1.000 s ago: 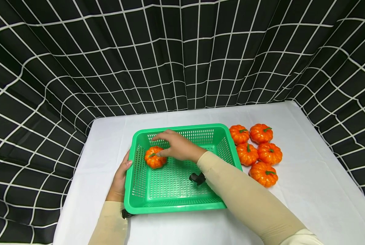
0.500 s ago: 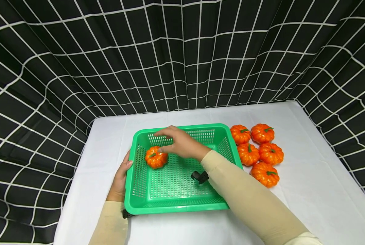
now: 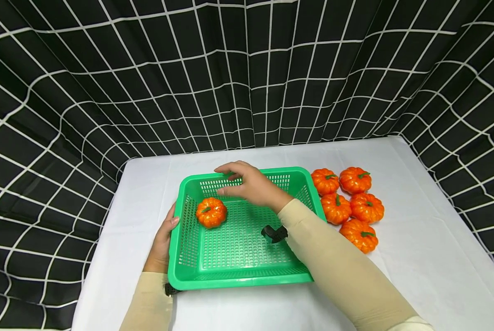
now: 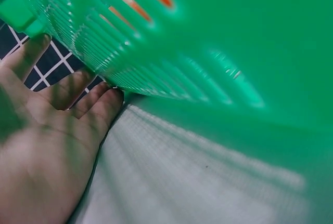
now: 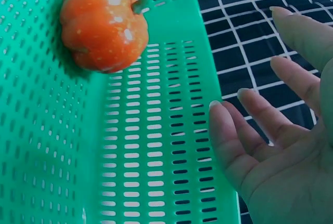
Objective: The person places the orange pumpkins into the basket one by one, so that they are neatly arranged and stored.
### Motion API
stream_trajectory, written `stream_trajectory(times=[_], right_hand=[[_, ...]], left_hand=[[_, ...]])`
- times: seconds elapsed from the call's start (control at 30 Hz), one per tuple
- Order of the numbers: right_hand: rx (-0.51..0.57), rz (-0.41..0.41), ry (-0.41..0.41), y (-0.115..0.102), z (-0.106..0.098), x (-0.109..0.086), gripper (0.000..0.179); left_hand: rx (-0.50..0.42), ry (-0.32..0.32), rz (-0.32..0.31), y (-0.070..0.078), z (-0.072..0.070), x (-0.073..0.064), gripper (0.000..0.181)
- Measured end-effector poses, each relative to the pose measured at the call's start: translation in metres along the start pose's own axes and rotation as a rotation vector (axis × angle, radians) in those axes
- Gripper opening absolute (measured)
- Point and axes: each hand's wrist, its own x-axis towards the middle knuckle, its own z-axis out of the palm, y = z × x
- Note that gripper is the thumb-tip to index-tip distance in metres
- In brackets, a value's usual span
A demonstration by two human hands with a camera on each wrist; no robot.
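A green plastic basket [image 3: 243,282] with slotted walls stands on the white cloth. Inside, at its left end, sits one small orange pumpkin [image 3: 211,213] with a green stem; the right wrist view shows the same pumpkin [image 5: 104,24] apart from any hand. My left hand [image 3: 163,239] rests against the outside of the basket's left wall. In the left wrist view that hand [image 4: 52,125] has its fingers extended against the slotted side. Over the far part of the basket is my right hand [image 3: 253,185], fingers spread and holding nothing.
Several more orange pumpkins [image 3: 365,208] lie in a cluster just right of the basket. The white-covered table [image 3: 421,220] extends around it. A black curtain with a white grid [image 3: 267,92] encloses the back and sides.
My right hand has drawn away from the pumpkin in the basket, moving up and to the right. The left hand, the basket and the pumpkins stay where they were.
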Motion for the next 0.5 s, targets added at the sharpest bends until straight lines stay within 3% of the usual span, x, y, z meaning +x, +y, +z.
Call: stream_trajectory(times=[0.5], right_hand=[[0.062, 0.016, 0.076, 0.0, -0.012, -0.005, 0.053]], left_hand=[[-0.001, -0.016, 0.007, 0.0, -0.001, -0.001, 0.074]])
